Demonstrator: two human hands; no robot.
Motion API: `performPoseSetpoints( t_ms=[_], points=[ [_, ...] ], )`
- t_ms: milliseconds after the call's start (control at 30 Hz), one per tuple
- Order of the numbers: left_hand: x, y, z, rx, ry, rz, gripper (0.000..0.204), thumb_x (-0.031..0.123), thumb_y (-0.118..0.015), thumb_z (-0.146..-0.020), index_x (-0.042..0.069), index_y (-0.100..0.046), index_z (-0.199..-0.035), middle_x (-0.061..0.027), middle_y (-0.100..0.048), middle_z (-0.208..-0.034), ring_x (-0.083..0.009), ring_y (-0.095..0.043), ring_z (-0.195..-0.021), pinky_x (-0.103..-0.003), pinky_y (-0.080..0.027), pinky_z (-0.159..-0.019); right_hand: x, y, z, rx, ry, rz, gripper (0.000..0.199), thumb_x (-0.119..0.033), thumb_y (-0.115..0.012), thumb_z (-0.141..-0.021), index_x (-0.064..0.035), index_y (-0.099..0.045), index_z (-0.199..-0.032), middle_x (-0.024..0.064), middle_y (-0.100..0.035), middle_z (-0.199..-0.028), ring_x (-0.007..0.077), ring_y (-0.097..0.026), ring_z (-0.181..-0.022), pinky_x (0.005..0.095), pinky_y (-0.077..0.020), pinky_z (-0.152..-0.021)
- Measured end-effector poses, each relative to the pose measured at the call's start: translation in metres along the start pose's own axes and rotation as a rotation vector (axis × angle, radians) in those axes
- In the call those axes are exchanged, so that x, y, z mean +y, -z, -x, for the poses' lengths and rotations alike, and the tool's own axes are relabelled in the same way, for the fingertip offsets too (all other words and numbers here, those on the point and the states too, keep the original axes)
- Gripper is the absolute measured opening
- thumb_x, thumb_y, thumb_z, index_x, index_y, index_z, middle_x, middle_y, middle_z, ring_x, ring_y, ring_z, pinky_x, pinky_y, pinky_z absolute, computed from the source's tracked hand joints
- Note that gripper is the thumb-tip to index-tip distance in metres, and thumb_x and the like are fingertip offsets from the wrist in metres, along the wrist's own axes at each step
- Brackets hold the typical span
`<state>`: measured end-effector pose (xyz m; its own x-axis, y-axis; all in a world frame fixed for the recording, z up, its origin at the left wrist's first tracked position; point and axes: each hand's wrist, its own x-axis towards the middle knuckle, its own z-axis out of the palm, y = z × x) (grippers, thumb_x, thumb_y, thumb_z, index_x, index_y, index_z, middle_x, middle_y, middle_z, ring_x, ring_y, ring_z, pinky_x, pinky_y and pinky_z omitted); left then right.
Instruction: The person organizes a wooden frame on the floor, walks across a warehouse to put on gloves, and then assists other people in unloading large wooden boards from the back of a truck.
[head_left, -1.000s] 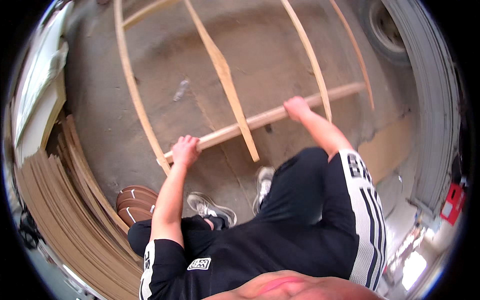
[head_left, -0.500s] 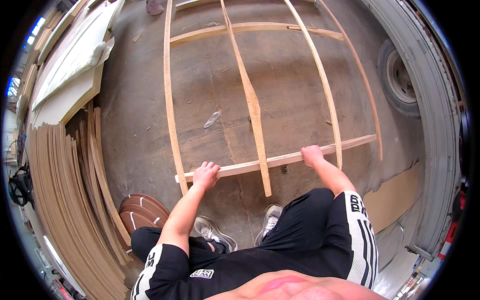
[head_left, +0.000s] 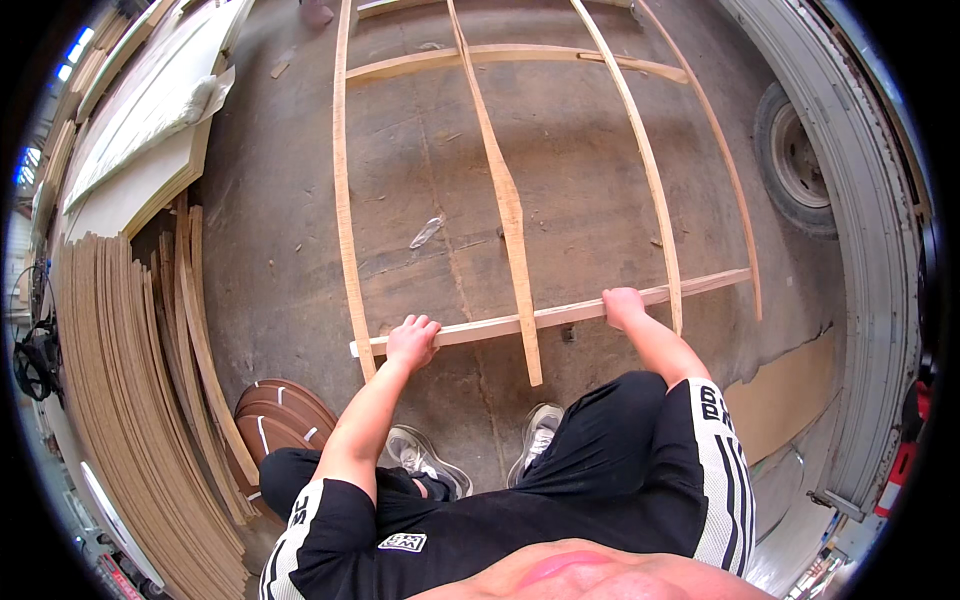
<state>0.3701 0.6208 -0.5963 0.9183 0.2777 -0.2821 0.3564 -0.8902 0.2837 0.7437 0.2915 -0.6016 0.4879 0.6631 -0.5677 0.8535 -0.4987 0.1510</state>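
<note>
Both my hands grip the near crossbar of a wooden frame, a pale wooden beam (head_left: 480, 329) lying across in front of my feet. My left hand (head_left: 413, 342) is closed over it near its left end, just right of the leftmost long slat (head_left: 345, 200). Farther right, my right hand (head_left: 624, 307) is wrapped round the same beam, between the middle slat (head_left: 511, 220) and another long slat (head_left: 645, 150). A thin outer slat (head_left: 725, 160) meets the beam's right end. The fingers' undersides are hidden.
A farther crossbar (head_left: 480, 55) joins the slats. Stacked brown boards (head_left: 130, 380) and pale sheets (head_left: 150, 170) stand at left, with brown curved pieces (head_left: 285, 420) beside my knee. A wheel (head_left: 795, 160) and a grey metal rail (head_left: 860, 200) are at right. Clear plastic scrap (head_left: 426, 233) lies on the floor.
Almost nothing differs. The near slat ends sit slightly higher in the picture, and both hands keep hold of the beam in nearly the same places.
</note>
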Motion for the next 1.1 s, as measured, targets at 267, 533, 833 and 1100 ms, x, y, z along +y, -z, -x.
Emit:
performPoseSetpoints(
  t_ms=[267,533,833,1100],
  points=[
    [-0.003,0.011,-0.004,-0.069,0.016,0.006,0.037,0.024,-0.076,-0.077,0.02,-0.062,-0.111,-0.0026,-0.061,-0.108,-0.0255,-0.059,-0.108,-0.043,-0.052,-0.09,-0.011,0.059,0.015,-0.054,-0.003,-0.202,0.038,-0.024,-0.072,-0.078,-0.0102,-0.066,-0.113,0.0156,-0.07,-0.11,0.0314,-0.066,-0.107,0.0437,-0.0534,-0.091],
    [0.027,0.118,0.06,-0.133,0.069,-0.049,0.066,0.031,-0.077,-0.077,0.013,-0.049,-0.134,-0.0099,-0.06,-0.121,-0.0303,-0.056,-0.116,-0.049,-0.04,-0.103,-0.033,0.268,0.22,0.375,-0.047,-0.927,0.053,-0.038,-0.073,-0.084,-0.0059,-0.062,-0.125,0.0173,-0.068,-0.119,0.033,-0.065,-0.112,0.0401,-0.0513,-0.096],
    [0.109,0.304,0.244,-0.9,0.1,-0.057,0.042,0.041,-0.061,-0.084,0.012,-0.072,-0.112,-0.0116,-0.07,-0.116,-0.0319,-0.066,-0.11,-0.043,-0.053,-0.092,-0.143,0.31,0.449,-0.198,-0.302,-0.724,0.098,-0.062,-0.068,-0.077,-0.0179,-0.027,-0.155,0.0108,-0.013,-0.164,0.0422,-0.02,-0.147,0.0498,-0.0289,-0.118],
    [0.272,0.471,0.356,-1.087,-0.306,-0.026,0.054,0.055,-0.056,-0.091,0.021,-0.059,-0.133,-0.0112,-0.064,-0.127,-0.0324,-0.06,-0.118,-0.045,-0.047,-0.098,-0.188,0.342,0.626,-0.527,-0.128,-1.023,0.103,-0.069,-0.061,-0.079,-0.0138,-0.023,-0.157,0.0184,-0.011,-0.164,0.0381,-0.023,-0.148,0.0444,-0.0231,-0.121]
  ],
)
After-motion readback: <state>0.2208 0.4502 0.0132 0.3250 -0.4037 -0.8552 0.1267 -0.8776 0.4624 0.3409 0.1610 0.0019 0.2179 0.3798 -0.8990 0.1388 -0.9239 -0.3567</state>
